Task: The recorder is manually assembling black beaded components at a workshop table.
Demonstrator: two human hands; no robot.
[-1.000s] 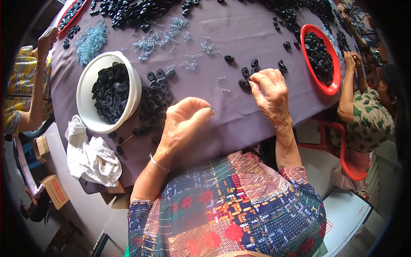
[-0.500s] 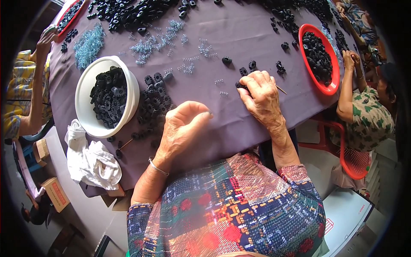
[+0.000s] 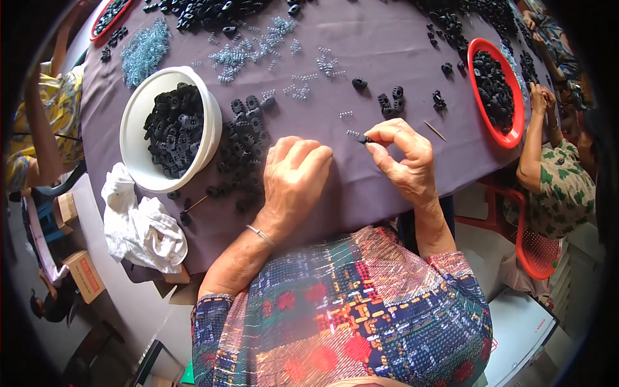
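My right hand (image 3: 407, 161) pinches a small black plastic cord-lock part (image 3: 363, 138) between thumb and forefinger, low over the tablecloth. A thin metal spring (image 3: 353, 134) is right at that part's left end; whether it is caught in the fingers or lies on the cloth, I cannot tell. Another spring (image 3: 346, 115) lies just beyond. My left hand (image 3: 296, 177) is closed, knuckles up, its fingertips tucked out of sight, so anything in them is hidden. Several black parts (image 3: 391, 101) sit beyond my right hand, and a heap of them (image 3: 246, 138) spreads left of my left hand.
A white bowl (image 3: 211, 138) of black parts stands left, with a crumpled white cloth (image 3: 145, 226) nearer. Springs (image 3: 258, 55) lie scattered farther off. A thin wooden stick (image 3: 435, 131) and a red basket (image 3: 510, 139) are to the right. Other people sit at both sides.
My right hand has drawn back from the black parts with one in its pinch, uncovering the stick. My left hand has moved rightward and turned knuckles up. The whole view has shifted slightly.
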